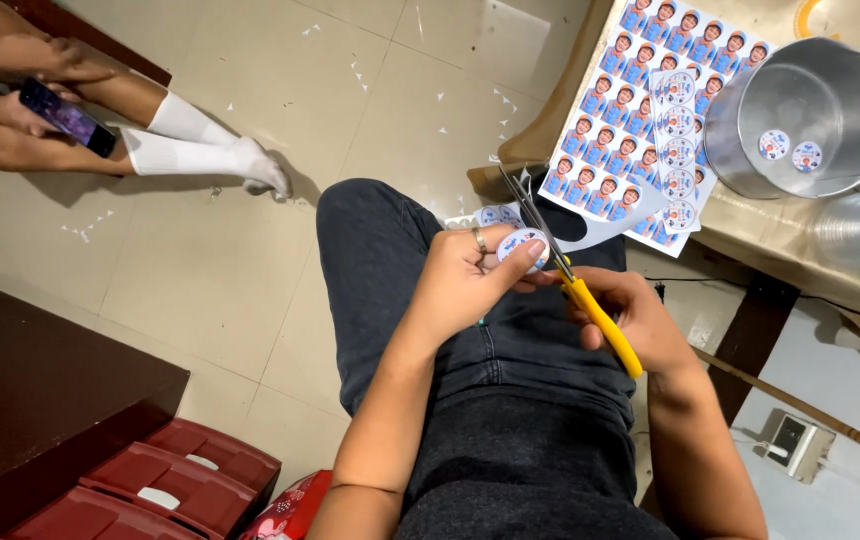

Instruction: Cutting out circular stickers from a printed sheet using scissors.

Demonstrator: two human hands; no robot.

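Over the person's lap, the left hand [465,275] pinches a round paper sticker [522,245] between thumb and fingers. Just beside it, the right hand [635,320] grips yellow-handled scissors [565,270], fingers closed around the handles, blades at the sticker's edge.

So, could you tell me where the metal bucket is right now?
In the head view, the metal bucket stands at the upper right on the table, just right of the printed sticker sheet, beyond the scissors.

Glossy paper sticker [520,243], prob. steel pot [800,115]
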